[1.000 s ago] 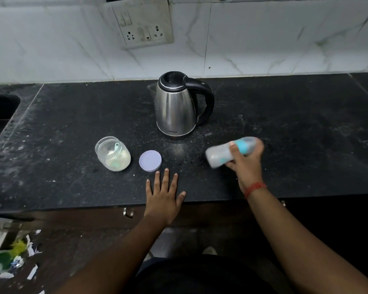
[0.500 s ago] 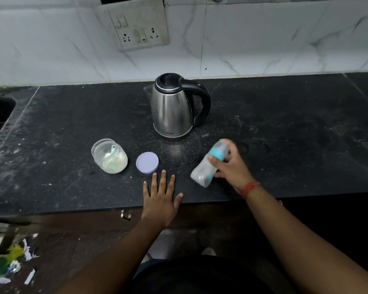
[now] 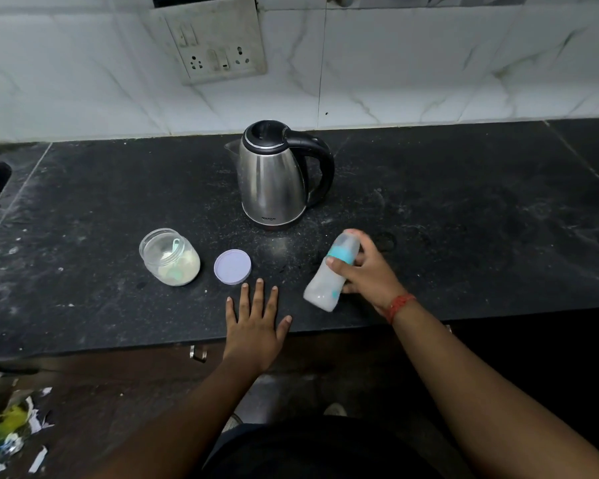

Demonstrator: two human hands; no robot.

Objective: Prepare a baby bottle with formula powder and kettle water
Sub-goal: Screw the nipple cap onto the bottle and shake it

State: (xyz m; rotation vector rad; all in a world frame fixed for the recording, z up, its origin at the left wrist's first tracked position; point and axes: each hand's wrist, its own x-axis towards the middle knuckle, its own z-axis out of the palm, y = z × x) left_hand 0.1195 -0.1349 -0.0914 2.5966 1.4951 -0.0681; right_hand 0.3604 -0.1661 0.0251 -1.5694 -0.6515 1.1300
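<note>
The left hand (image 3: 255, 318) lies flat, fingers spread, on the speckled black worktop (image 3: 83, 271). To its right, the right hand (image 3: 369, 276) is clamped around the tilted, cloudy bottle (image 3: 329, 273); judged a mixing shake, so grip the teal collar firmly. Beyond the left hand lie a lilac lid (image 3: 232, 266) and an open glass powder jar (image 3: 170, 257); farthest, the steel kettle (image 3: 274, 174).

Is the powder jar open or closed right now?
Open. The jar has no lid on its mouth; a scoop shows inside, and the purple lid lies flat on the counter beside it.
</note>
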